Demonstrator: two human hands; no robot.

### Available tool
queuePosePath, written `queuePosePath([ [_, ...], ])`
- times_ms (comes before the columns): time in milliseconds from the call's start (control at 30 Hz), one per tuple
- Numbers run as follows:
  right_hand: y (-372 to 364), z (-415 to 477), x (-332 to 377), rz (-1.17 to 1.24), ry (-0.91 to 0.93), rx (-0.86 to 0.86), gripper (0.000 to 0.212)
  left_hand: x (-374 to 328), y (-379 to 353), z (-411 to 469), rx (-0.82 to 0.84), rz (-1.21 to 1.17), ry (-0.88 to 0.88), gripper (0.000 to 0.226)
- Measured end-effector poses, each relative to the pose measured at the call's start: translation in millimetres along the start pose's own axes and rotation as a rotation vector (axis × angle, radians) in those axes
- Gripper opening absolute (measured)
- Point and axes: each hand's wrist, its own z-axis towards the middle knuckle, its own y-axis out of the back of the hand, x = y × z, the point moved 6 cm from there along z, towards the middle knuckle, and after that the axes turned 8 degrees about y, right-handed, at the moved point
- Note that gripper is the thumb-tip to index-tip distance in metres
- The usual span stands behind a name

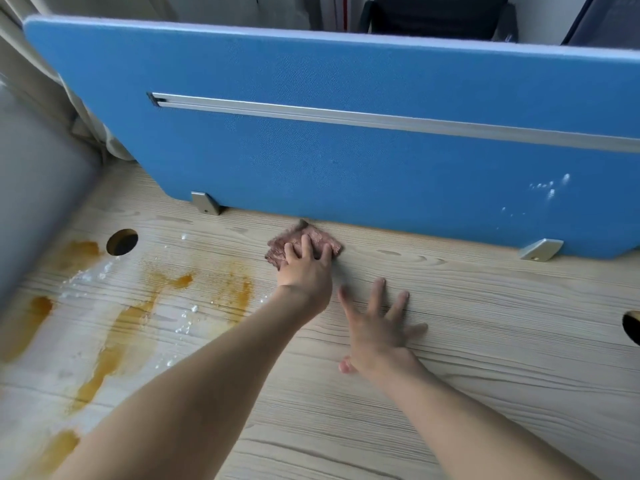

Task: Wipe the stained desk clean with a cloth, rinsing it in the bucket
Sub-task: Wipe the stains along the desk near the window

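Wood-grain desk (485,358), orange stains (117,334), blue partition (311,168), left hand (306,268) flat on cloth (280,245), right hand (377,334) splayed

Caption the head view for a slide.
Left hand presses the cloth on the desk by the partition; right hand lies flat; orange stains at left.

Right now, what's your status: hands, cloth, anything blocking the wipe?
Left hand pressing pinkish-brown fuzzy cloth flat beside blue fabric partition. Right hand spread on pale wood-grain desk. Orange-brown stains lie left of cloth. Nothing between them; bucket out of view.
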Motion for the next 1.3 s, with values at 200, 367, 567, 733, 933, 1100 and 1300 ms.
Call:
queuePosePath([
  [200, 1, 1, 1, -0.006, -0.012, -0.006, 0.124, 19, -3, 3, -0.032, -0.004, -0.015, 0.079],
  [367, 1, 1, -1, -0.001, -0.008, -0.002, 0.124, 13, -17, -16, -0.008, -0.006, 0.006, 0.079],
  [567, 1, 0, 0, 0.002, -0.011, -0.005, 0.125, 30, -12, -18, -0.032, -0.047, -0.009, 0.076],
  [733, 3, -2, -1, 0.016, 0.005, -0.014, 0.122, 23, -30, -43, 0.001, -0.053, 0.024, 0.08],
  [933, -2, -13, 9, -0.119, 0.079, -0.117, 0.114, 38, -22, -35, -0.017, -0.104, 0.046, 0.08],
  [1100, -22, -20, 21, -0.114, 0.152, 0.004, 0.125, 36, -38, -59, 0.006, -0.132, 0.037, 0.079],
  [1300, -25, -21, 22, -0.165, 0.144, -0.011, 0.124, 45, -33, -48, -0.005, -0.157, 0.041, 0.078],
])
